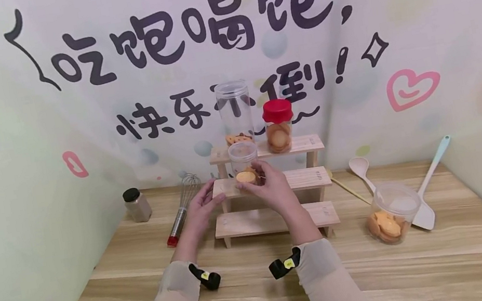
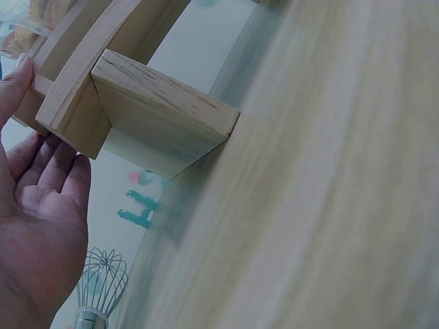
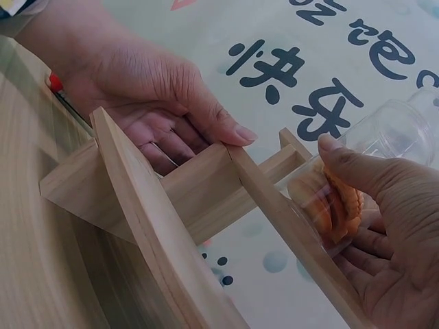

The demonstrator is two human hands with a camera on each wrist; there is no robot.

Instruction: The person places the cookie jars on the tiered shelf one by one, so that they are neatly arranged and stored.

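Observation:
A three-step wooden display stand [image 1: 275, 217] stands against the back wall. At the left end of its middle step, my left hand [image 1: 199, 212] holds the board, thumb on top and fingers beneath, as the left wrist view shows [image 2: 41, 205]. My right hand [image 1: 275, 187] grips a small clear jar [image 1: 244, 163] with cookies in its lower part. The jar's base is at the middle step; the right wrist view has the thumb [image 3: 357, 164] on the near side and fingers around behind. Behind it on the top step are a tall clear jar [image 1: 233, 104] with cookies and a red-lidded cookie jar [image 1: 279, 128].
Left of the stand lie a whisk [image 1: 182, 209] and a black-capped shaker [image 1: 138, 206]. To the right, a wide clear tub [image 1: 393, 213] of cookies sits among a pale spoon [image 1: 360, 168], a thin wooden-handled utensil [image 1: 351, 188] and a white spatula [image 1: 425, 213]. Printed fabric walls enclose the table.

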